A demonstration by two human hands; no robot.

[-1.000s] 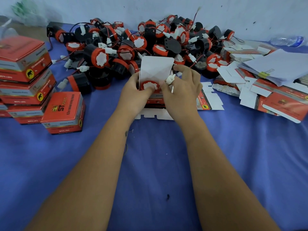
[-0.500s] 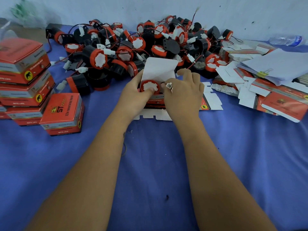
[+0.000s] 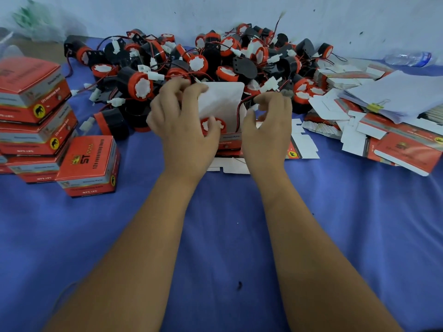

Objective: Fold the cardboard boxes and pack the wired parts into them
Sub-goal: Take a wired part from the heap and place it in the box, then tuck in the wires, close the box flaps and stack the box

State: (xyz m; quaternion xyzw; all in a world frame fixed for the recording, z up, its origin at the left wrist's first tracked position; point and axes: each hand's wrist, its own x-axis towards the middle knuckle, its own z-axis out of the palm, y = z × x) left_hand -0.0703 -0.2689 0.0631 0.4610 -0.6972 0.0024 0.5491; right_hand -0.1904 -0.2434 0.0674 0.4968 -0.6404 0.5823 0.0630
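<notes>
My left hand (image 3: pixel 182 130) curls round the open cardboard box (image 3: pixel 229 140) at centre, its white flap (image 3: pixel 221 97) upright. A wired part (image 3: pixel 212 123) sits inside. My right hand (image 3: pixel 266 130) pinches its red wire (image 3: pixel 239 111). The loose parts pile (image 3: pixel 191 63) lies at twelve o'clock, packed boxes (image 3: pixel 36 111) at nine.

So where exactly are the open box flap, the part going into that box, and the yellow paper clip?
Open box flap (image 3: pixel 221 97), head view, middle of its white inner face.
Part in the box (image 3: pixel 211 124), head view, on its white front disc.
Yellow clip (image 3: pixel 375 107), head view, on its yellow body.
</notes>
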